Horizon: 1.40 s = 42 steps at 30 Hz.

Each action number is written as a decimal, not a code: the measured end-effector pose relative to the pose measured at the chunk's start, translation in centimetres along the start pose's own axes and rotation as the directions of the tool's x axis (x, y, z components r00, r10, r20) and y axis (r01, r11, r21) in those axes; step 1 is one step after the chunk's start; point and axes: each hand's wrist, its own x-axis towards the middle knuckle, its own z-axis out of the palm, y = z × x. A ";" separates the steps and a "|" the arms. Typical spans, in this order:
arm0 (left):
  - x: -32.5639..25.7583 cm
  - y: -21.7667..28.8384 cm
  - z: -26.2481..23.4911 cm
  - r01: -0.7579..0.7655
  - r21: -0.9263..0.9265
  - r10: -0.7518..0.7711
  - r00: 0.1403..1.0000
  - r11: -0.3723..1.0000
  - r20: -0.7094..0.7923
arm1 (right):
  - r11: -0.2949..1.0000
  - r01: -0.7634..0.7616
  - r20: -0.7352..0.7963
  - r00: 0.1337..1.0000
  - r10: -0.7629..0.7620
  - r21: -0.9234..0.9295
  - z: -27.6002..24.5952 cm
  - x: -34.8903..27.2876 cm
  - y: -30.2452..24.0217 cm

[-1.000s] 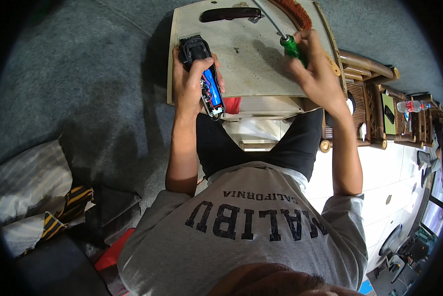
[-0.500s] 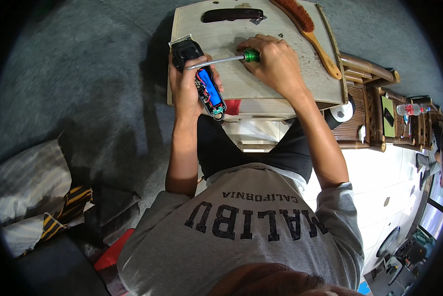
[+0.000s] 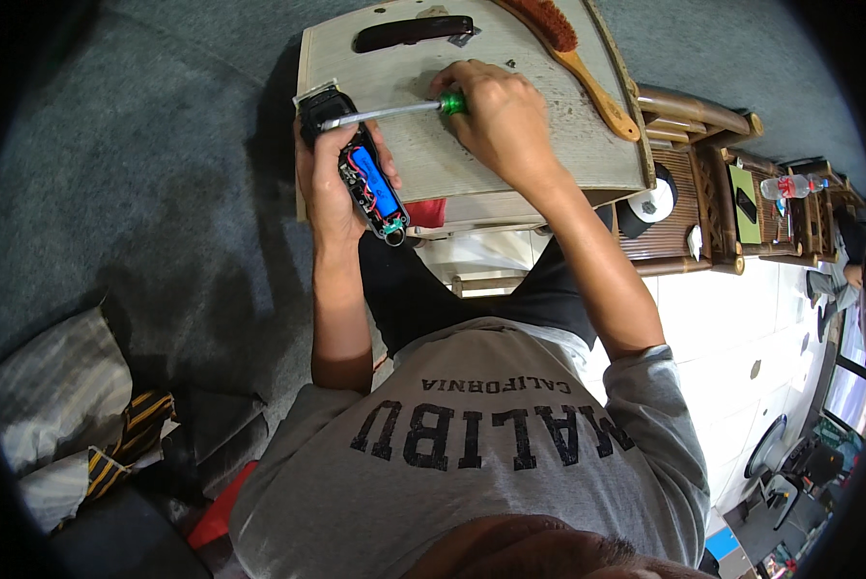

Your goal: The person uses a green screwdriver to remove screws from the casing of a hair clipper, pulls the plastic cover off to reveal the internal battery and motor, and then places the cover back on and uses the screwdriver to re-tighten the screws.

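My left hand (image 3: pixel 331 188) is closed around a black hair clipper (image 3: pixel 326 103) with its back cover off. Inside it show a blue battery (image 3: pixel 372 181), red wires and a small circuit board. My right hand (image 3: pixel 505 121) grips a screwdriver (image 3: pixel 402 111) with a green handle and a long metal shaft. The shaft crosses over the clipper's head end, and its tip lies by my left thumb. A dark, glossy, elongated piece (image 3: pixel 413 33), perhaps the clipper's cover, lies on the far part of the wooden table (image 3: pixel 423 154).
At the table's far right lies a wooden-handled brush (image 3: pixel 587 77) with reddish bristles. Small dark bits are scattered beside it. A bamboo bench (image 3: pixel 694 212) stands to the right, bearing a black-and-white cap (image 3: pixel 652 201), a phone (image 3: pixel 746 204) and a plastic bottle (image 3: pixel 785 187). Striped cloth (image 3: pixel 143 425) lies at left.
The whole view has shifted, so table, clipper and hands appear farther left. Both hands keep their grips, and the screwdriver still crosses over the clipper.
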 end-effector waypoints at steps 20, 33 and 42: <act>0.3 -1.4 -1.0 -0.043 0.000 0.042 0.965 0.999 0.258 | 0.705 -0.103 0.176 0.984 -0.031 0.702 -0.2 -0.9 -3.7; 0.2 -1.6 -0.7 -0.074 0.209 0.027 0.975 0.975 0.218 | 0.820 0.034 0.029 0.998 -0.062 0.571 0.0 -0.9 -3.7; 0.1 -2.0 -1.1 -0.087 0.190 0.037 0.967 0.978 0.253 | 0.826 0.012 0.043 0.998 -0.043 0.563 0.0 -1.0 -3.8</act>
